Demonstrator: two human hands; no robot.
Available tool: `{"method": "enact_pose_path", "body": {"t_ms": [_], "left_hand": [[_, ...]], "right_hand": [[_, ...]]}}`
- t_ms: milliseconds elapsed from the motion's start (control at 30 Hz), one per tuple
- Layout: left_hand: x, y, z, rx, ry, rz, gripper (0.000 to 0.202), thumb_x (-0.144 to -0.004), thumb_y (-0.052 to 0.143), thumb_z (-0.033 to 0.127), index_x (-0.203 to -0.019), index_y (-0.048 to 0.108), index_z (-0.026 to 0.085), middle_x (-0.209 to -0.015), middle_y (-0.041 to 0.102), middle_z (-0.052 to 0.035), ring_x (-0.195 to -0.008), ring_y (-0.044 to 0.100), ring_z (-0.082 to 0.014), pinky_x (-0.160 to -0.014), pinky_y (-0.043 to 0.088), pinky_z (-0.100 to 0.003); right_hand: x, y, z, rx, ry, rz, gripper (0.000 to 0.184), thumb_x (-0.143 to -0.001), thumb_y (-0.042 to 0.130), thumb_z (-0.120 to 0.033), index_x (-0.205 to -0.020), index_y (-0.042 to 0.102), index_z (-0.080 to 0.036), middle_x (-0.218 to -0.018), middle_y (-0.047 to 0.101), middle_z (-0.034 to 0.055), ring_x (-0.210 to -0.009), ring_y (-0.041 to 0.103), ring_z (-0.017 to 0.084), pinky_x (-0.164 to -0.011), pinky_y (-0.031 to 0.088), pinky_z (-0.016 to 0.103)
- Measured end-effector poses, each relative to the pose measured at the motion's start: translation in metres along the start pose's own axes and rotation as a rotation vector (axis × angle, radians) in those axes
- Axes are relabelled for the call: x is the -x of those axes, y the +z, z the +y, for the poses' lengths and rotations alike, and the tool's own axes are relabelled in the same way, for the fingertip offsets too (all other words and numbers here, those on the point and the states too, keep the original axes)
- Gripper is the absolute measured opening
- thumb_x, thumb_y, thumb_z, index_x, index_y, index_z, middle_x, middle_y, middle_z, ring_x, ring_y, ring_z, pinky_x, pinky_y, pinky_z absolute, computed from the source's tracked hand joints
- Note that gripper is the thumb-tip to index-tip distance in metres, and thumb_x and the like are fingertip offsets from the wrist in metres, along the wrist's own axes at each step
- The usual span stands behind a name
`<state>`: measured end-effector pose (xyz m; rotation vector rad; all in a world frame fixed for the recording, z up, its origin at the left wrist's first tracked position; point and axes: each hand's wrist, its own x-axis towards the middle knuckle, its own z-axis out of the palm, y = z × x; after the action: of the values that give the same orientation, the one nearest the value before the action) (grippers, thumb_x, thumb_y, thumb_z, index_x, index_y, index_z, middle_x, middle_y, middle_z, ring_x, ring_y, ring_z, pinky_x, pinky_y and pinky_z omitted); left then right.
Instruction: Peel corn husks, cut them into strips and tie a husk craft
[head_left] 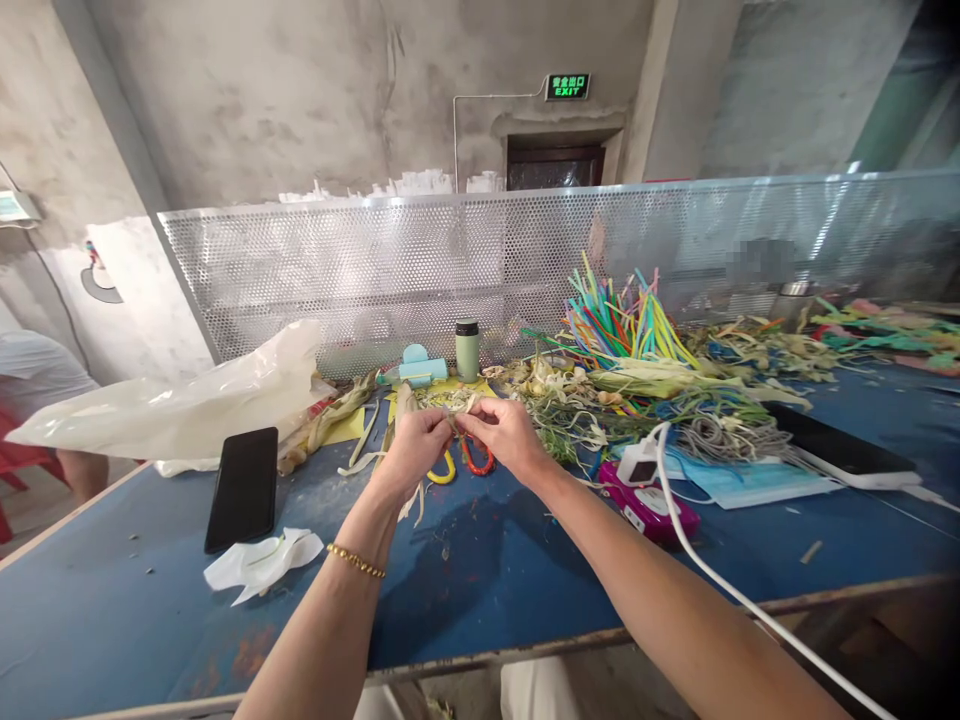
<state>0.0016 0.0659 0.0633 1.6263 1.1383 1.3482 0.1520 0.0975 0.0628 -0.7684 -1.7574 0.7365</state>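
Observation:
My left hand (418, 446) and my right hand (508, 436) meet above the middle of the blue table, thumbs and forefingers pinched close together. Between their fingertips is a pale strip of dried husk (452, 412), mostly hidden by the fingers. Loose pale strips hang by the left hand. On the table just beyond and below the fingers show a yellow looped handle (444, 472) and a red looped handle (478, 460), apparently of scissors; their blades are hidden. Dried husks and green fibres (562, 400) lie heaped beside the right hand.
Left are a black phone (242, 488), crumpled white paper (262, 562) and a plastic bag (187, 400). A green bottle (467, 352) stands behind the hands. Right are coloured stems (622, 320), a purple power strip (651, 505), a white cable (697, 560) and a face mask (757, 482).

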Motion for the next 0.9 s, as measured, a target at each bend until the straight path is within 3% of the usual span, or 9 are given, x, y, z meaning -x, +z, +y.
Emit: {"method": "enact_pose_path", "body": {"t_ms": [200, 300, 533, 767, 900], "left_hand": [[0.0039, -0.0037, 0.0076, 0.239, -0.053, -0.112, 0.023, -0.074, 0.054, 0.023, -0.055, 0.042, 0.018, -0.053, 0.036, 0.004, -0.047, 0.028, -0.0064, -0.046, 0.019, -0.024], [0.0037, -0.0052, 0.0073, 0.331, -0.067, -0.129, 0.029, -0.079, 0.056, 0.032, -0.058, 0.045, 0.017, -0.055, 0.038, 0.0033, -0.047, 0.028, -0.0062, -0.046, 0.021, -0.024], [0.0024, -0.0023, 0.0047, 0.324, -0.097, -0.114, 0.041, -0.073, 0.072, 0.047, -0.062, 0.052, 0.014, -0.054, 0.041, 0.0039, -0.045, 0.027, -0.0034, -0.044, 0.014, -0.021], [0.0025, -0.0024, 0.0066, 0.336, -0.108, -0.104, 0.039, -0.068, 0.077, 0.043, -0.06, 0.054, 0.013, -0.053, 0.043, 0.0037, -0.044, 0.029, -0.0029, -0.043, 0.017, -0.02], [0.0018, -0.0021, 0.0055, 0.328, -0.088, -0.025, 0.033, -0.066, 0.077, 0.041, -0.066, 0.059, 0.012, -0.052, 0.041, 0.0054, -0.044, 0.028, -0.0038, -0.043, 0.017, -0.02]], "right_hand": [[0.0014, 0.0018, -0.0002, -0.132, 0.094, 0.044, 0.031, -0.071, 0.073, -0.045, -0.063, 0.063, -0.016, -0.057, 0.06, 0.0004, -0.048, 0.05, 0.012, -0.046, 0.041, 0.024], [0.0026, 0.0007, -0.0036, -0.166, 0.112, 0.032, 0.032, -0.071, 0.073, -0.045, -0.063, 0.064, -0.016, -0.054, 0.058, -0.0006, -0.048, 0.049, 0.011, -0.047, 0.041, 0.024], [0.0023, -0.0001, -0.0032, -0.205, 0.096, 0.017, 0.03, -0.072, 0.073, -0.043, -0.064, 0.065, -0.015, -0.055, 0.059, -0.0008, -0.049, 0.049, 0.011, -0.048, 0.041, 0.024], [0.0029, 0.002, -0.0012, -0.19, 0.103, 0.025, 0.027, -0.074, 0.071, -0.04, -0.064, 0.062, -0.016, -0.054, 0.056, -0.0016, -0.049, 0.05, 0.011, -0.048, 0.041, 0.023], [0.0028, 0.0021, 0.0016, -0.177, 0.115, -0.002, 0.022, -0.078, 0.066, -0.038, -0.073, 0.064, -0.017, -0.058, 0.057, -0.0013, -0.049, 0.051, 0.012, -0.048, 0.041, 0.023]]}}
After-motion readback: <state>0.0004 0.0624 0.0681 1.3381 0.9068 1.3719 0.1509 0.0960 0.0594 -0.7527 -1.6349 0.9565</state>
